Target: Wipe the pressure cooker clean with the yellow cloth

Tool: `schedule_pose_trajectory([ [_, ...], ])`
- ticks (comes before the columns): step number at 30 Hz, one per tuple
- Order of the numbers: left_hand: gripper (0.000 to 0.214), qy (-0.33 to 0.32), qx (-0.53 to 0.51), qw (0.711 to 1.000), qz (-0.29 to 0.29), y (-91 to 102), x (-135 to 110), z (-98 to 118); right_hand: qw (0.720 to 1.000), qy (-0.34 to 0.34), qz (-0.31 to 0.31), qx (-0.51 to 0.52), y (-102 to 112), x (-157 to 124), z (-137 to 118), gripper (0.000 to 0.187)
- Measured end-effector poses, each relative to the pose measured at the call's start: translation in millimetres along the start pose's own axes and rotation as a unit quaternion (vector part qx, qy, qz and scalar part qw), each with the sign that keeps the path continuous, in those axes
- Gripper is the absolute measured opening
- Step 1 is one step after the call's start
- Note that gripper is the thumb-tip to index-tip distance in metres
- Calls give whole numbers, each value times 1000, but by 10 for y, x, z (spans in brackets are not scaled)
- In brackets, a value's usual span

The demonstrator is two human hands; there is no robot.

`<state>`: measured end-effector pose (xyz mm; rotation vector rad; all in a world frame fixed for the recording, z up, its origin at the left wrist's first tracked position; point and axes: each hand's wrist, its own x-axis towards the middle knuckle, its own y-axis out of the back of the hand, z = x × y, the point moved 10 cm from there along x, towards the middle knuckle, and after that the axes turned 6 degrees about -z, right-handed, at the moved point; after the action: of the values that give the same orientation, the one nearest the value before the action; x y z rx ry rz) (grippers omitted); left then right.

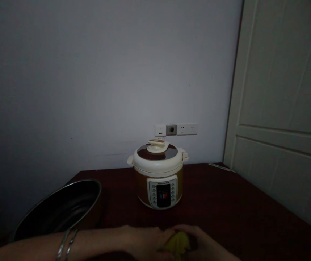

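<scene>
Head view: a pale, dim wall (pixel 103 79) takes up most of the frame, and a panelled door-like surface (pixel 285 94) with a raised moulding fills the right side. Below them a dark reddish-brown table (pixel 226 199) spreads across the lower part. A large round pan (pixel 74 199), dark inside with a lighter rim, sits at the lower left. Just below the centre stands an upright cooker (pixel 158 174), its cream lid on, a brown top with a handle knob above and a control panel facing the camera. At the bottom edge the left hand (pixel 147 241) reaches in from the left, its forearm passing in front of the pan, and meets the right hand (pixel 200 239). Between them, at the bottom just right of centre, is a yellow-green object (pixel 179 243); the fingers of both hands close around it, though blur and shadow hide their exact placing. A row of wall sockets (pixel 186 129) shows behind and above the cooker. Two silvery bands (pixel 70 244) circle the left wrist. A thin pale strip (pixel 222 167) lies at the table's far right edge.
</scene>
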<state>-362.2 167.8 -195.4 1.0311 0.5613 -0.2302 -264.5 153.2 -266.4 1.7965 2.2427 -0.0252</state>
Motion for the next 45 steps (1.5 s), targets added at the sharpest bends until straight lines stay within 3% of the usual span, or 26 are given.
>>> schedule_pose_trajectory([
  [2, 64, 8, 7, 1000, 4, 4, 20, -49, 998, -5, 22, -59, 112, -26, 45, 64],
  [5, 44, -34, 7, 998, 45, 159, -20, -29, 985, -29, 65, -154, 281, -96, 121, 56],
  [8, 36, -89, -72, 987, 112, 495, -187, -9, 977, -25, 85, -195, 367, -170, 179, 56],
  [10, 39, -87, -154, 970, 164, 804, -360, -125, 975, 1, 71, -210, 362, -206, 172, 60],
  [12, 40, -69, -205, 941, 260, 1226, -628, -350, 974, 14, 55, -221, 386, -242, 152, 71],
  [15, 33, 5, -209, 888, 408, 1837, -1140, -870, 976, 10, 59, -209, 591, -290, 53, 78],
  [19, 36, 129, -254, 830, 479, 2206, -1590, -1686, 982, 88, 131, -105, 1197, -332, -438, 60],
  [22, 43, 176, -296, 806, 482, 2173, -1617, -2135, 971, 121, 208, -16, 1765, -303, -817, 58],
  [25, 51, 188, -368, 791, 451, 1964, -1419, -2434, 956, 110, 259, 83, 2207, -146, -1033, 50],
  [30, 58, 124, -503, 767, 379, 1672, -977, -2604, 938, 76, 317, 114, 2620, 272, -1148, 36],
  [32, 57, 103, -529, 769, 344, 1612, -827, -2604, 940, 58, 316, 118, 2671, 451, -1111, 37],
  [36, 48, 129, -539, 772, 311, 1532, -671, -2621, 959, 52, 239, 144, 2554, 774, -1081, 35],
  [40, 34, 93, -525, 775, 339, 1621, -601, -2541, 958, 64, 250, 121, 2507, 880, -1108, 31],
  [45, 37, 92, -501, 776, 372, 1653, -531, -2604, 953, 73, 263, 134, 2463, 988, -1054, 31],
])
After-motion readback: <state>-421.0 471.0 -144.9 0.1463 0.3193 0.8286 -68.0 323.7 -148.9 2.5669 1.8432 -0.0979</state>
